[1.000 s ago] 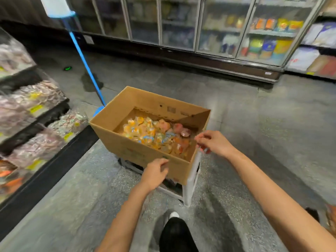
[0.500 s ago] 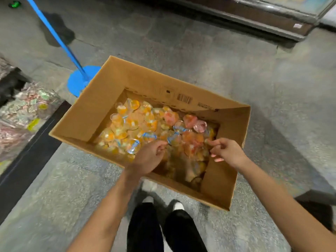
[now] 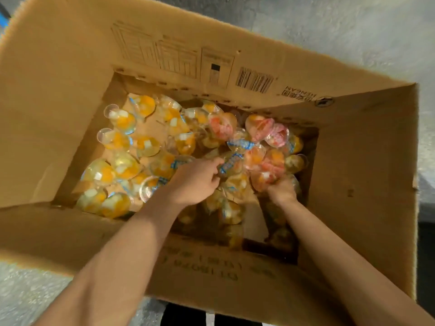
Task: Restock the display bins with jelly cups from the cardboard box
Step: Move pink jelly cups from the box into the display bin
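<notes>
An open cardboard box (image 3: 362,175) fills the head view. On its bottom lie several clear jelly cups (image 3: 122,121) with orange, yellow and pink fruit filling. Both my hands reach down inside the box. My left hand (image 3: 195,180) has its fingers curled round a cup with a blue-printed lid (image 3: 229,164) near the middle. My right hand (image 3: 281,189) grips a pinkish-orange cup (image 3: 263,177) at the right side of the pile. The cups under my forearms are in shadow and partly hidden.
Grey speckled floor (image 3: 353,31) shows beyond the box's far wall and at the lower left. Dark trousers and a white shoe tip (image 3: 209,318) appear under the near wall. The display bins are out of view.
The view has dropped close over the box. Both hands went from its near rim down into the pile and closed on cups.
</notes>
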`<control>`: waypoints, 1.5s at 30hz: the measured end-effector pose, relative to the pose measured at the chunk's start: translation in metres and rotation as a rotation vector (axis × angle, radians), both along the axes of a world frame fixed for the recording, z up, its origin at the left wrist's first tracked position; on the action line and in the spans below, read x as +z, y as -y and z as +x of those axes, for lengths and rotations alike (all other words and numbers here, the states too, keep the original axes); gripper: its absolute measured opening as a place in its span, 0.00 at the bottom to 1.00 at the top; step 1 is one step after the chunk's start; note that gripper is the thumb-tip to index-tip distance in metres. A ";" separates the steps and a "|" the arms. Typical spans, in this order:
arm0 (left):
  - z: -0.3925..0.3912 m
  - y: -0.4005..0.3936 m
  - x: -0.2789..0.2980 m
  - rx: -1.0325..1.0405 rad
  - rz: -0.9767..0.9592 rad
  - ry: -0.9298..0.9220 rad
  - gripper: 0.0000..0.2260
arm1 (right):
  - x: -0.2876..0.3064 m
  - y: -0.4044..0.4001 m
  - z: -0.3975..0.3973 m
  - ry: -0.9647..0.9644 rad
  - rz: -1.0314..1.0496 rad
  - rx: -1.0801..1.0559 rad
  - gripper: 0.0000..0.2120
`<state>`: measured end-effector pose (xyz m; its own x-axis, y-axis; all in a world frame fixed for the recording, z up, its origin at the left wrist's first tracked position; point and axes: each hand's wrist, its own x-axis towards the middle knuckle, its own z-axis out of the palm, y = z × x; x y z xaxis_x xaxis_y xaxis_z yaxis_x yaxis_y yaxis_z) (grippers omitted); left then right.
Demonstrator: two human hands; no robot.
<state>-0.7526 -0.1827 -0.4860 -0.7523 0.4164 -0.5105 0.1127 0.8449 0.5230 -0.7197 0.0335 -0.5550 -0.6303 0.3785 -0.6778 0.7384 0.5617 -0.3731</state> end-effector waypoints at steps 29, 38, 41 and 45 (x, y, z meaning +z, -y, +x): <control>-0.010 -0.002 0.012 0.572 0.470 0.124 0.31 | 0.066 0.042 -0.032 -0.100 -0.791 -0.158 0.25; -0.009 -0.002 0.002 0.578 0.226 -0.064 0.48 | 0.009 0.024 -0.109 -0.251 -0.004 -0.270 0.39; -0.007 0.001 -0.007 0.528 0.155 -0.049 0.48 | 0.005 0.030 -0.097 -0.299 0.023 -0.252 0.39; -0.009 0.002 -0.010 0.436 0.069 -0.070 0.49 | 0.010 0.037 -0.051 -0.373 -0.050 -0.320 0.36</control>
<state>-0.7612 -0.1846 -0.4963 -0.8969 0.0839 -0.4342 -0.2092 0.7846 0.5837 -0.7705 -0.0035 -0.5450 -0.6912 0.5651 -0.4504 0.6818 0.3033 -0.6657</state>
